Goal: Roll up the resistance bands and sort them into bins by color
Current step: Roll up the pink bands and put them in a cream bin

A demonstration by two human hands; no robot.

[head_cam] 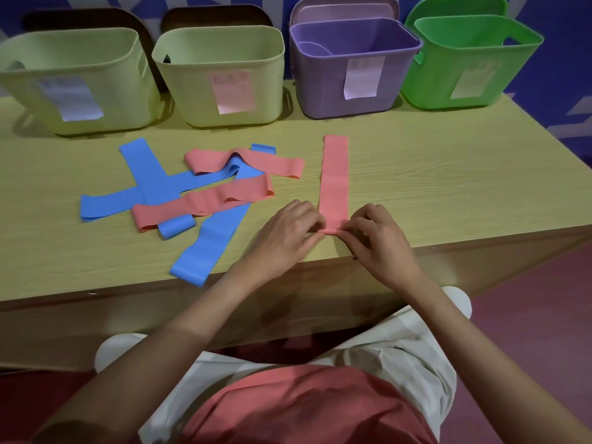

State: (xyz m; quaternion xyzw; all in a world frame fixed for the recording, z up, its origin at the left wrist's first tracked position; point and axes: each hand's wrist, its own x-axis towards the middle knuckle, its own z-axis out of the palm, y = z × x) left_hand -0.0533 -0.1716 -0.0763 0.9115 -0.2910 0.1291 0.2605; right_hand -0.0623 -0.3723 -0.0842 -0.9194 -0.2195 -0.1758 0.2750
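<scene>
A pink resistance band (334, 177) lies straight on the wooden table (432, 174), running away from me. My left hand (285, 232) and my right hand (374, 238) pinch its near end from either side, where a small fold is turned up. To the left lies a loose pile: two more pink bands (205, 203) crossed over several blue bands (150, 177). Along the back stand four bins: a pale yellow-green bin (73, 81) with a bluish label, a second pale bin (221, 75) with a pink label, a purple bin (349, 68) and a green bin (471, 62).
The table's front edge (128, 293) runs just below my hands, with my lap and knees under it. One blue band (205, 251) reaches close to that edge. Bare tabletop lies right of the straight pink band. Lids lean behind the purple and green bins.
</scene>
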